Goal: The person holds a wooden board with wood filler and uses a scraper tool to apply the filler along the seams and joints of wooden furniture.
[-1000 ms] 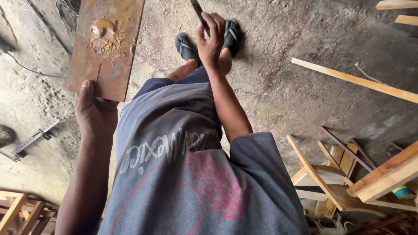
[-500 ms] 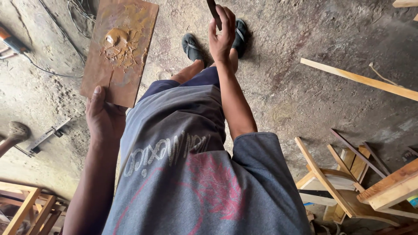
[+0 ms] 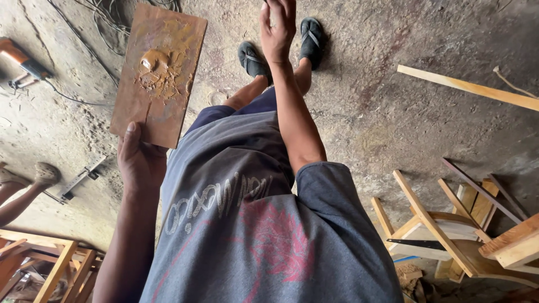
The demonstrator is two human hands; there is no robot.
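Head view, looking straight down the person's front to the floor. The left hand (image 3: 139, 160) grips the near short edge of a brown board (image 3: 159, 74), thumb on the top face and the fingers curled underneath, so it is closed firmly on that edge. The board runs lengthwise away from the body, its far end over the concrete floor (image 3: 393, 112), held out flat in front of the left hip. On its upper half sits a lump of yellowish putty or glue (image 3: 154, 63), smeared out around a raised blob.

The right hand (image 3: 278, 28) is stretched forward above the sandalled feet (image 3: 281, 50), right at the top edge of the picture. The fingers look bunched together as if around something thin, but whatever it may hold is cut off by the frame, so I cannot tell how that grip stands. It lies to the right of the board's far end, apart from it, with the putty blob off to its left.

Around the person: an orange-handled power tool (image 3: 22, 62) with a cable on the floor at far left, a long wooden batten (image 3: 466, 87) lying at right, and unfinished wooden chair frames (image 3: 432, 230) at lower right with a handsaw (image 3: 424, 244) resting across them. Another person's foot (image 3: 45, 174) shows at the left edge.
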